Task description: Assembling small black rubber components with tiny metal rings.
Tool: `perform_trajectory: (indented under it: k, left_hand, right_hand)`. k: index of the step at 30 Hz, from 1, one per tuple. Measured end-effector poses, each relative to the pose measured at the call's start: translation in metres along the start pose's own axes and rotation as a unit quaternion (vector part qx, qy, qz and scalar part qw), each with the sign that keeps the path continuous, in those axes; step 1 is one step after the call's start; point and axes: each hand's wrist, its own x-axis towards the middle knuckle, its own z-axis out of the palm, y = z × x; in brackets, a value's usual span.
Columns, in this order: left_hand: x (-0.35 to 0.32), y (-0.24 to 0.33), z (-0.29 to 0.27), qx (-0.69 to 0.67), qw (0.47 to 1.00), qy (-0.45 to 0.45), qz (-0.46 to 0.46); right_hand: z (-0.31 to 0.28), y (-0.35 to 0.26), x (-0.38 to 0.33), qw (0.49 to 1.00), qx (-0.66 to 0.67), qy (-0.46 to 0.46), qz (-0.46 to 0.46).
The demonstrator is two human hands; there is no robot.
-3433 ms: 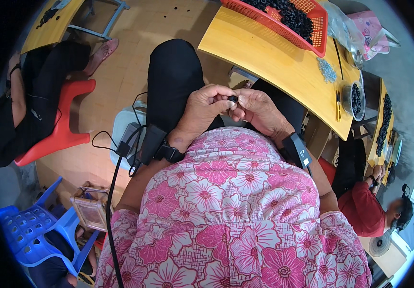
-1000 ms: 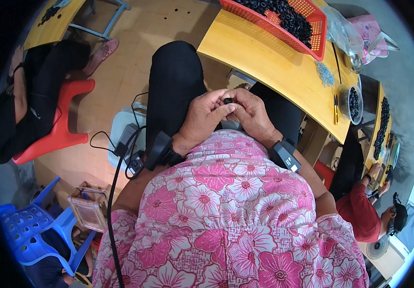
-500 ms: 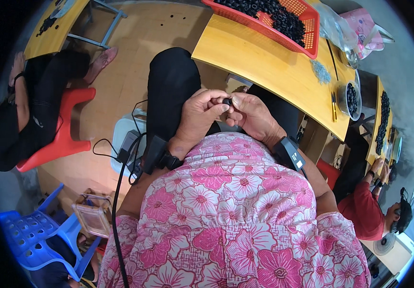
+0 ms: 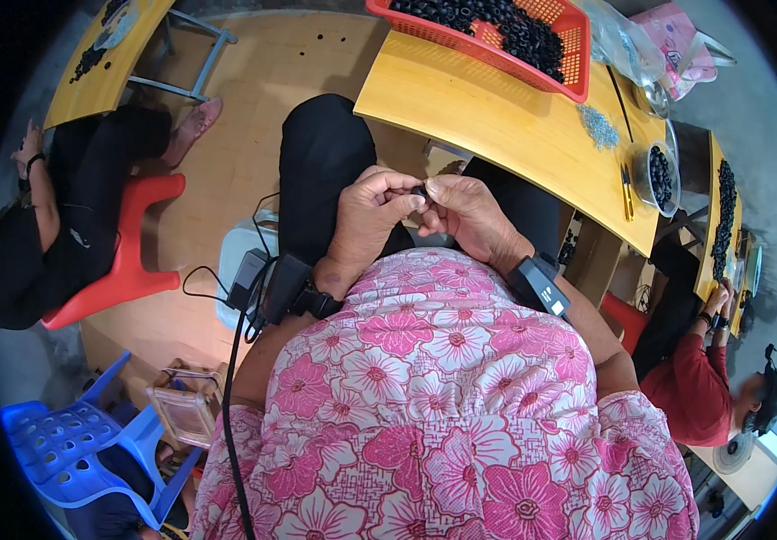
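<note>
Over my lap, my left hand [image 4: 372, 212] and my right hand [image 4: 469, 212] meet fingertip to fingertip. Between them sits a small black ring-like part [image 4: 420, 191], pinched by the thumb and fingers of both hands. Most of the part is covered by my fingers, so its exact shape cannot be made out. Beyond my hands, a red plastic basket [image 4: 576, 79] on the yellow table [image 4: 460, 90] holds many similar black parts [image 4: 533, 49]. To the right stands a clear tub [image 4: 651, 200] with more small black pieces.
A heap of small silvery pieces [image 4: 598, 128] and a yellow-and-black pen-like tool [image 4: 627, 193] lie on the table. At left a person sits on a red stool [image 4: 132, 261]; a blue chair [image 4: 73, 450] stands behind. Another person in red [image 4: 690, 396] works at right. A black cable [image 4: 231, 423] runs past my left arm.
My fingers have shifted slightly around the black part, which now shows less. The view has tilted a little, and the person at left has raised a hand.
</note>
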Motion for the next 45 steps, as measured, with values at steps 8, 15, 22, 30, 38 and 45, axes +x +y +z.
perform_trajectory:
  k: [8, 15, 22, 30, 38, 45]
  left_hand:
    - [-0.002, 0.006, 0.004, -0.012, 0.997, 0.011, -0.081]
    - [-0.002, 0.001, 0.005, 0.057, 0.998, 0.002, -0.018]
    - [-0.002, 0.004, 0.004, 0.027, 0.999, -0.020, -0.015]
    - [-0.002, 0.001, -0.004, -0.023, 0.999, -0.024, -0.025]
    - [-0.003, 0.006, -0.003, -0.045, 0.997, -0.010, -0.062]
    - [-0.006, 0.008, -0.006, -0.066, 0.995, -0.024, -0.076]
  right_hand:
    - [0.006, -0.005, -0.003, 0.984, -0.123, 0.105, -0.075]
    - [0.008, -0.012, -0.007, 0.854, -0.485, 0.092, -0.164]
    - [0.009, -0.018, -0.008, 0.794, -0.581, 0.053, -0.168]
    - [0.012, -0.013, -0.005, 0.827, -0.531, 0.032, -0.183]
    - [-0.001, -0.003, -0.001, 0.890, -0.430, 0.004, -0.154]
    - [0.000, -0.008, -0.004, 0.954, -0.291, -0.015, -0.072]
